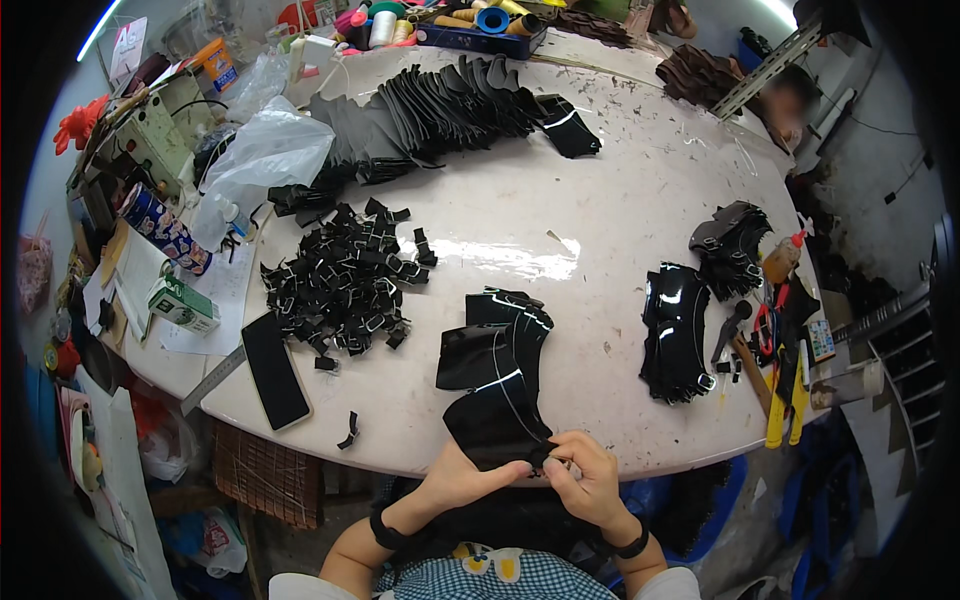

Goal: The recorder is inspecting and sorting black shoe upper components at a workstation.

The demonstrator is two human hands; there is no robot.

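A glossy black leather piece [490, 425] with a pale line across it is held at the table's near edge. My left hand [462, 480] grips its lower edge, with the thumb stretched along it toward the right. At the piece's lower right corner, my right hand [585, 475] is closed in a pinch on a small black buckle strap [541, 457], partly hidden by the fingers. More black leather pieces [470, 357] lie fanned just beyond. To their left is a heap of small black buckle straps [335, 280], and one loose strap [348, 430] lies nearer me.
A black phone [275, 372] and metal ruler [214, 380] lie at left. Rightward are stacked black pieces with buckles [675, 330] and yellow-handled tools [788, 405]. A long row of dark pieces [430, 115] stretches across the back, beside a plastic bag [265, 150]. Another person sits far right.
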